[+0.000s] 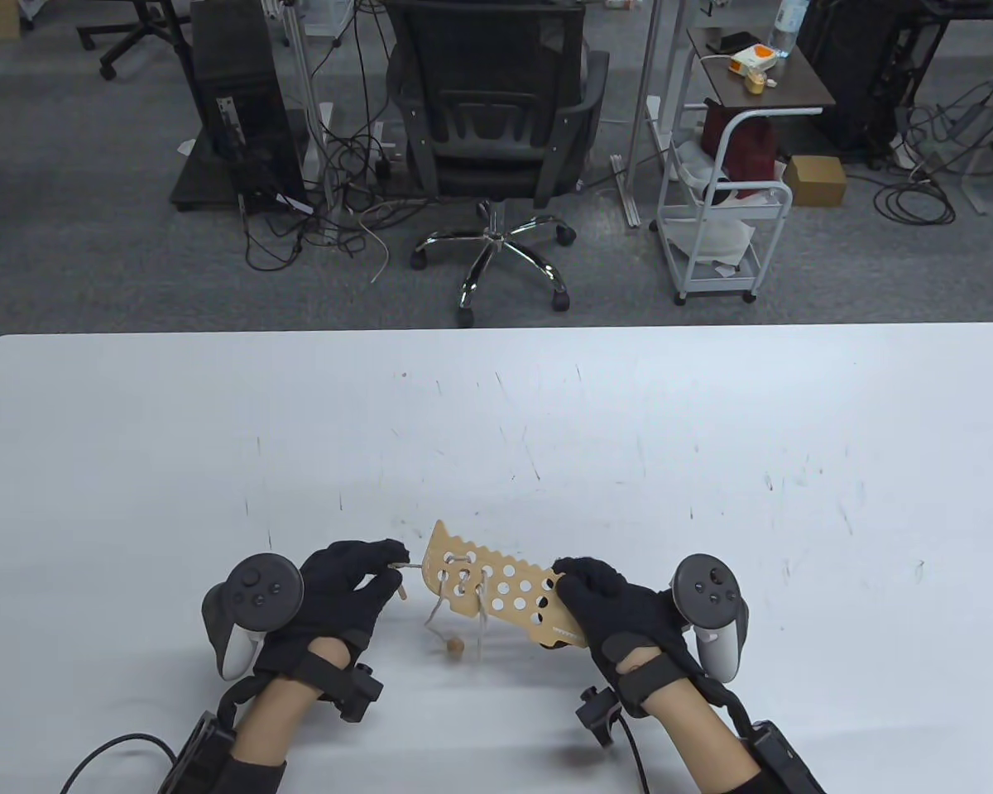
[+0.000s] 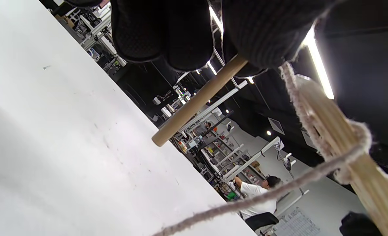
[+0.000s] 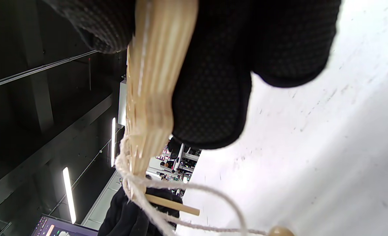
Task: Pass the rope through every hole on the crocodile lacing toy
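The wooden crocodile lacing toy [image 1: 505, 589] is held just above the white table [image 1: 496, 430], near its front edge. My right hand [image 1: 568, 579] grips the toy's right end, fingers curled round its edge [image 3: 154, 82]. My left hand [image 1: 390, 566] is just left of the toy and pinches the wooden needle [image 2: 197, 103] at the rope's end. The rope [image 1: 462, 579] passes through holes at the toy's left end and loops over its edge [image 2: 344, 154]. A slack length of rope hangs down to a wooden bead [image 1: 455, 649] lying on the table.
Beyond the table's far edge stand an office chair [image 1: 496, 124], a computer tower [image 1: 240, 107] and a white cart [image 1: 724, 207]. A person in a white shirt [image 2: 256, 193] sits far off in the left wrist view.
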### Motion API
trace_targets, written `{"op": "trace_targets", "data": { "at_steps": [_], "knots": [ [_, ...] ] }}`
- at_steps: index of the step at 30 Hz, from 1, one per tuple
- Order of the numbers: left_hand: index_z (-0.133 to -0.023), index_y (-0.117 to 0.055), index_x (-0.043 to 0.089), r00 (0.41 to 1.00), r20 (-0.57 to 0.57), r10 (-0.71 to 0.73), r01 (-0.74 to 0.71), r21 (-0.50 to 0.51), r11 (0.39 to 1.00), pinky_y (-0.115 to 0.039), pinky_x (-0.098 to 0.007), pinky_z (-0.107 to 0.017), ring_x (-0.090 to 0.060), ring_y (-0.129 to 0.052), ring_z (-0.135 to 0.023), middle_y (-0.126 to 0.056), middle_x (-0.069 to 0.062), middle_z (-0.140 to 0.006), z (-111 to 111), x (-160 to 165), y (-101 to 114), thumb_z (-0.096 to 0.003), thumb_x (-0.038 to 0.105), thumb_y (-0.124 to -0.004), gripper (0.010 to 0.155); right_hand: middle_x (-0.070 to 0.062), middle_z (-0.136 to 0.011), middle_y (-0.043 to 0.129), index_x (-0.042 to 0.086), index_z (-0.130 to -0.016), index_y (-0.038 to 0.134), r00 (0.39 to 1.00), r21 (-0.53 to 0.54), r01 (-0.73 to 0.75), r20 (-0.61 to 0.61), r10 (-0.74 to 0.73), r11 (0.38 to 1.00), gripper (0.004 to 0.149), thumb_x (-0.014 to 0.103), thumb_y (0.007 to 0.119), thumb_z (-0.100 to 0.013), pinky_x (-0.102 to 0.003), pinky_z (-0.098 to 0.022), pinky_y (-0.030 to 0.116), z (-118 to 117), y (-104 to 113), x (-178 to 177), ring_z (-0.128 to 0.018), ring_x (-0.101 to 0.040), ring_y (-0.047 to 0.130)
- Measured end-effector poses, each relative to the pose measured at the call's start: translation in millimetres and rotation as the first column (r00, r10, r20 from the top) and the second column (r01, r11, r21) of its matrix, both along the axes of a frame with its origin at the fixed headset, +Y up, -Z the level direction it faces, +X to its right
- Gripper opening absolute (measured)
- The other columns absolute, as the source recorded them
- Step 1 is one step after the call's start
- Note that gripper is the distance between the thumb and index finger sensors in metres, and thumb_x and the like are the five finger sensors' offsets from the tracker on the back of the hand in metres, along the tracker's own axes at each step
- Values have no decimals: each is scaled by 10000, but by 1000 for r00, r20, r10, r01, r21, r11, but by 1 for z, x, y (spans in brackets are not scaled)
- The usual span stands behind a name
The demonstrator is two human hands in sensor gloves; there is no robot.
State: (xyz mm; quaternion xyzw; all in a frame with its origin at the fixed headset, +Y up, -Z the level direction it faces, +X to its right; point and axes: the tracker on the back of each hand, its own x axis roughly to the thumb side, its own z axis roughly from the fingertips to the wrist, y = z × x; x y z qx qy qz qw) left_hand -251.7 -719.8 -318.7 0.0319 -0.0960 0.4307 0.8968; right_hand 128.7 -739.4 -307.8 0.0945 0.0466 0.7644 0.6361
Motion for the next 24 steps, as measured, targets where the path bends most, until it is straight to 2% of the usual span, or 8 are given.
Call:
{"op": "trace_targets", "data": {
  "at_steps": [24],
  "knots": [
    [-873, -842, 449, 983, -159, 90, -81, 60, 995, -493, -587, -760, -303, -777, -888, -835, 3, -900, -4, -38, 7, -421, 448, -839, 452, -71, -619, 989, 84, -853, 734, 991, -39, -28, 128, 33, 999, 474, 377, 750, -481, -428, -350, 860, -18, -10, 29, -383, -235, 1103]
  ]
}}
